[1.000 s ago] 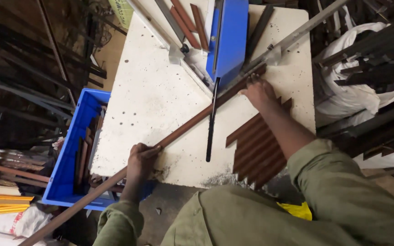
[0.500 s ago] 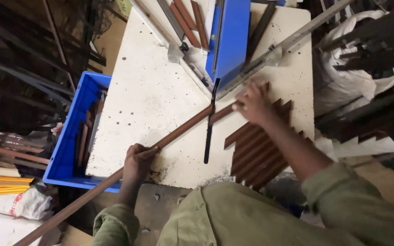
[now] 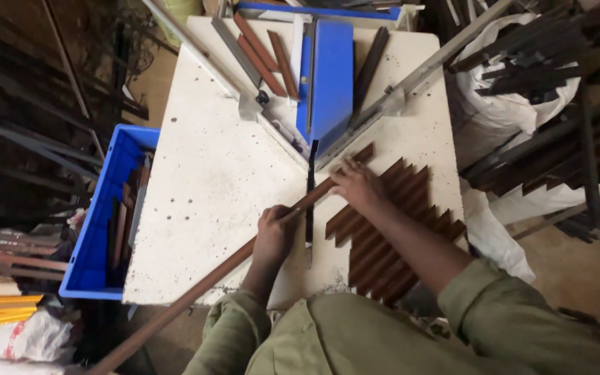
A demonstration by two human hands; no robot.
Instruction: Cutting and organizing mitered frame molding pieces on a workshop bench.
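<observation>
A long brown moulding strip (image 3: 230, 267) is laid diagonally across the white speckled desk (image 3: 210, 180), its lower end overhanging the near edge and its upper end reaching the blue cutter head (image 3: 328, 80). The strip is gripped by the left hand (image 3: 274, 236), fingers closed around it near the middle of the desk. The right hand (image 3: 357, 186) is pressed flat on the strip's upper part, fingers spread, just beside the cutter; nothing is enclosed by it. A thin dark blade bar (image 3: 310, 194) is seen running down from the cutter, between the two hands and across the strip. Metal guide rails (image 3: 411, 80) are set in a V on either side of the cutter.

Under and right of the right forearm, a row of short brown cut pieces (image 3: 390, 236) is stacked on the desk, ends mitred. Left of the desk, a blue plastic crate (image 3: 98, 229) holding offcuts is noted. At far right, a white sack (image 3: 515, 83) filled with dark strips is standing.
</observation>
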